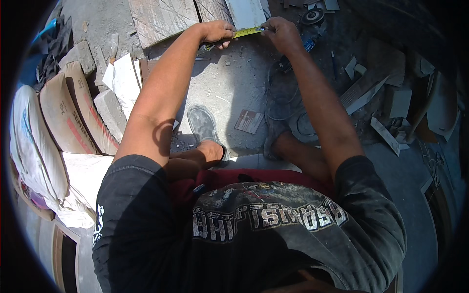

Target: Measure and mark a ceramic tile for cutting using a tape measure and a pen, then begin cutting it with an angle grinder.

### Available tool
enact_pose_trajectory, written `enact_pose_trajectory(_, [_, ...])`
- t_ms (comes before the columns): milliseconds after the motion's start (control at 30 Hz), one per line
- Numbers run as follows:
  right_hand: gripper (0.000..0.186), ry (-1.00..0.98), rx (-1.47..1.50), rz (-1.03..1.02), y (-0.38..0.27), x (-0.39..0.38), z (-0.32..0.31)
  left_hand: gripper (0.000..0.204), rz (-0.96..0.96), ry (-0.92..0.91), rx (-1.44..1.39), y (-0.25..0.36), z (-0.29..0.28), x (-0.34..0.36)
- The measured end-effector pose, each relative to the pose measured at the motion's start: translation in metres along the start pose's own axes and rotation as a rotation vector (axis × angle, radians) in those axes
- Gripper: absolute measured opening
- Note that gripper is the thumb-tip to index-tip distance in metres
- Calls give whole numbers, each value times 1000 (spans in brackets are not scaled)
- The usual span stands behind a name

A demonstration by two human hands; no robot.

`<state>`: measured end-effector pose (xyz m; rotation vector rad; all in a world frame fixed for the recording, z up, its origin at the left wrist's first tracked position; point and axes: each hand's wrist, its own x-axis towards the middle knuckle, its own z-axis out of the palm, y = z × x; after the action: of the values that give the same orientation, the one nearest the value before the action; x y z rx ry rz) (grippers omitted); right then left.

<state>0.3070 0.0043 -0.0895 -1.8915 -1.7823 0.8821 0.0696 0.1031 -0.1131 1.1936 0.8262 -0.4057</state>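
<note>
Between my two hands stretches a short length of yellow tape measure [246, 32], held along the near end of a pale tile [245, 13]. My left hand [217, 32] is closed around the tape's case, which shows only in part under the fingers. At the other side, my right hand [282, 33] pinches the free end of the blade near the tile's right corner. To the left of that tile lie wider brown-streaked boards or tiles [163, 19]. Whether the blade touches the tile's edge I cannot tell.
An angle grinder [312, 16] lies beyond my right hand, with a cable [268, 90] looping down the floor. Several filled sacks [63, 112] lean at the left beside grey blocks [108, 113]. Broken tile pieces [386, 134] clutter the right. A small tile offcut [249, 121] lies between my feet.
</note>
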Motion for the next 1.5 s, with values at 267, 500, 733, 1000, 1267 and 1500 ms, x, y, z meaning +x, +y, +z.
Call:
enact_pose_trajectory(267, [24,-3,-5,-38,0,1,-2,34,-6,1,14,3,0,-1])
enact_pose_trajectory(500, [22,23,-4,-25,-3,-3,-1,34,-3,2,32,1,-1,0])
enact_pose_trajectory(733, [23,-11,12,-72,1,0,-3,35,13,5,33,2,0,0])
enact_pose_trajectory(1000, [23,40,74,-36,1,-3,2,32,1,-12,4,-1,0,3])
enact_pose_trajectory(1267, [30,57,29,-51,4,-3,3,30,32,18,-20,-1,0,0])
enact_pose_trajectory(1500, [46,119,319,10,25,-21,4,24,86,-67,-208,-9,-10,-18])
